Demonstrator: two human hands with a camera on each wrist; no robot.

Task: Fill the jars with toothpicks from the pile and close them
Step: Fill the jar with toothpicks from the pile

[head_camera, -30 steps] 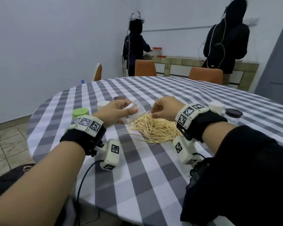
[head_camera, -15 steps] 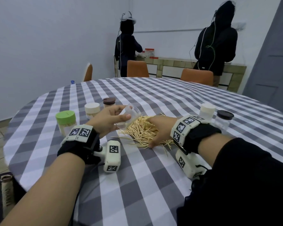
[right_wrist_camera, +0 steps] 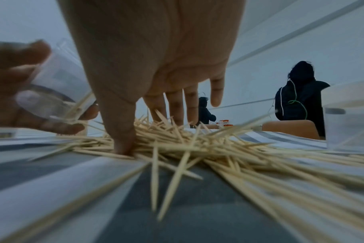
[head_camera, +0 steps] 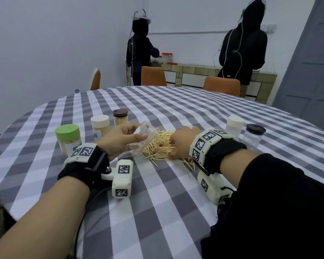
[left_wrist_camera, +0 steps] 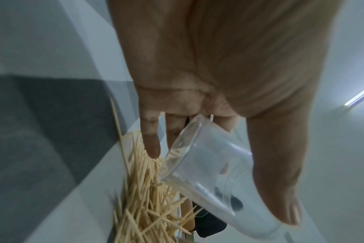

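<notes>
1. Toothpicks [head_camera: 162, 146] are lying heaped between both hands.
2. Left hand [head_camera: 118, 140] is gripping a clear open jar [head_camera: 145, 136], tilted toward the pile.
3. Right hand [head_camera: 182, 141] is pressing spread fingers [right_wrist_camera: 178, 105] in; better gathering an aligned bundle.

counter [head_camera: 157, 109] cloth: grey/white gingham check. toothpick pile [head_camera: 161, 146]: pale tan wood. held jar [head_camera: 145, 136]: clear, no tint. jar lids: lime green [head_camera: 67, 129], cream [head_camera: 100, 119], dark brown [head_camera: 120, 113], another cream [head_camera: 235, 121], black [head_camera: 256, 126]. wristbands [head_camera: 223, 152] black, white blocks w/ black square codes. chairs [head_camera: 153, 75] orange. walls pale blue-grey, door grey.
</notes>
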